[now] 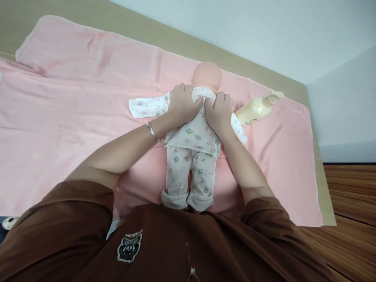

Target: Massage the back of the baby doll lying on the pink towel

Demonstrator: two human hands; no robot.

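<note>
A baby doll (206, 76) with a smooth bald head lies on the pink cloth, its head away from me and its legs toward my body. It wears a white printed top (195, 135) and matching trousers (178, 168) with turned-up cuffs. Over the doll's shoulder on the left side, my left hand (183, 103) is wrapped, thumb lying on the upper part of the top. My right hand (219, 111) grips the other shoulder the same way. Both thumbs point inward and nearly meet at the middle. One sleeve (148, 106) stretches out flat to the left.
A pale yellow pump bottle (255, 109) lies tilted beside the right sleeve. The pink cloth (88, 86) covers most of a tan tabletop (264, 80). A white wall (235, 23) borders the far side, and wooden flooring (349, 192) shows at right.
</note>
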